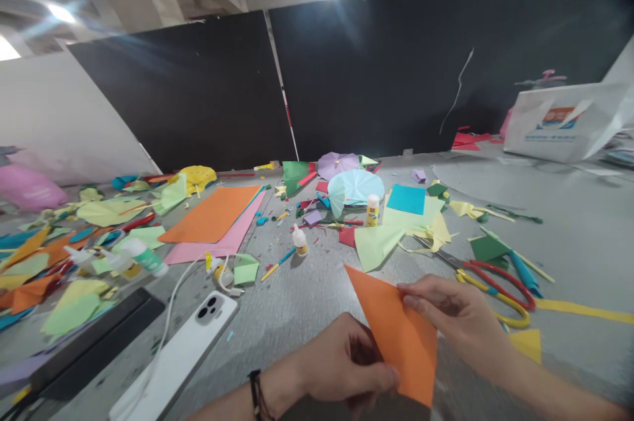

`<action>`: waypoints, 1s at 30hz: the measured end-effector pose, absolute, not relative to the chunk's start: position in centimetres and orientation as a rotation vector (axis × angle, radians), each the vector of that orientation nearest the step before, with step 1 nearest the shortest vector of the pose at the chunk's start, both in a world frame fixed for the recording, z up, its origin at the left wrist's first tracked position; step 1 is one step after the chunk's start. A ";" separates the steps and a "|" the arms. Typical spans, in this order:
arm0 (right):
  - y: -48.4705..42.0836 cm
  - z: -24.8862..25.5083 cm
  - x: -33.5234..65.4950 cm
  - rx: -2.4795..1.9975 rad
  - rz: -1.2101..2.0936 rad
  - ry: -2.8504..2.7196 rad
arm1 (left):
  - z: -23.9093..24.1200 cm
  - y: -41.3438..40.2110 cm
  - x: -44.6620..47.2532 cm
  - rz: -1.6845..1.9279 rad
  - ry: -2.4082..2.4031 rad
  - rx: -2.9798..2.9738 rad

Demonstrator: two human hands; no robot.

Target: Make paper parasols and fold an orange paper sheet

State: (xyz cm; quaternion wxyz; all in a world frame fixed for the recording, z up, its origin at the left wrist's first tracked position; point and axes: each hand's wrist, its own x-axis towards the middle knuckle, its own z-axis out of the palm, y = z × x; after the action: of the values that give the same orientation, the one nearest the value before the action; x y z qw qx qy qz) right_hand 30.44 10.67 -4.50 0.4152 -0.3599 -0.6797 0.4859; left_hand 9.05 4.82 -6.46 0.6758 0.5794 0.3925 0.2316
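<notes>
A piece of orange paper [403,338] with a pointed upper left corner is held up over the near part of the table. My left hand [347,361] is closed on its lower left edge, thumb across the front. With thumb and fingertips, my right hand [460,315] pinches the upper right edge. Just right of that hand lies a pair of scissors [500,289] with red and yellow handles. Beyond the paper stand a small glue bottle [300,241] and a glue stick [372,211]. What the fingers behind the paper do is hidden.
On the grey table [277,322], a white phone [183,355] and a black case-like object [99,335] lie to the left. Orange sheets [215,213] rest on pink paper. Paper scraps are scattered widely. A white bag [559,123] stands back right, before a black partition [386,71].
</notes>
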 end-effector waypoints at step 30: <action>10.9 -4.2 30.5 -0.929 1.369 -1.926 | -7.2 5.6 8.8 0.818 0.968 1.078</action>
State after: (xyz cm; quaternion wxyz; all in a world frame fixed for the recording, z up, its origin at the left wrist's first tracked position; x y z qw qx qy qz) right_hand 30.45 10.95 -4.25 0.2968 -0.3493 -0.7244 0.5150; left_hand 8.84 5.59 -7.16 0.6735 0.4787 0.4302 0.3635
